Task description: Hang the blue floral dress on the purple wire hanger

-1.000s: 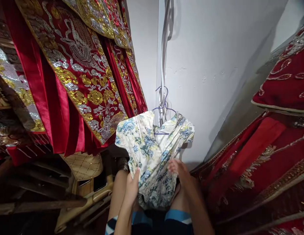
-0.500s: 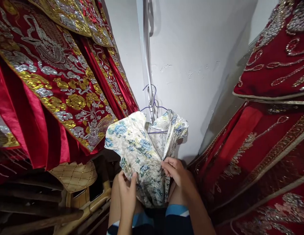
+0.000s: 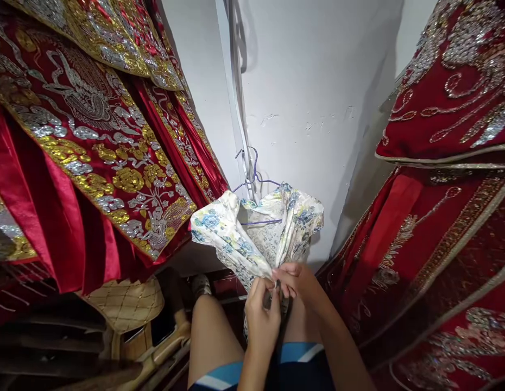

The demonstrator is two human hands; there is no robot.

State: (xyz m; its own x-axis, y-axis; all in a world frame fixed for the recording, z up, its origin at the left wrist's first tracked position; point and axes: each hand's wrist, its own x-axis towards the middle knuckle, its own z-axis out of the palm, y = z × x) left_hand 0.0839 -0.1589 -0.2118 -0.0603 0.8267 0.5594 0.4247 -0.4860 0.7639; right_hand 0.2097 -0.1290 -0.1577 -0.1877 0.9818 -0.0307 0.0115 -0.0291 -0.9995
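Note:
A white short-sleeved garment with blue and yellow flowers, seemingly a blouse or dress (image 3: 236, 244), hangs in front of me with its neckline spread in a V. It hangs on a thin purple hanger (image 3: 256, 163). At the bottom of the V, my left hand (image 3: 261, 309) pinches the garment's front edge. Close beside it, my right hand (image 3: 295, 279) also has its fingers closed on the front edge. The fingertips of both hands nearly meet, and a small dark spot shows between them. The garment's lower part is mostly hidden behind my hands.
Red robes with gold and silver embroidery (image 3: 126, 179) hang on the left, above a wooden chair with a quilted cream seat (image 3: 124, 304). Beaded red dresses (image 3: 440, 217) hang on the right. A pale strap (image 3: 232, 81) runs down the white wall (image 3: 305, 70) to the hanger.
My left hand has moved right from the garment's side to the front edge, meeting my right hand. The garment's left side has been drawn inward and the neckline lies wider.

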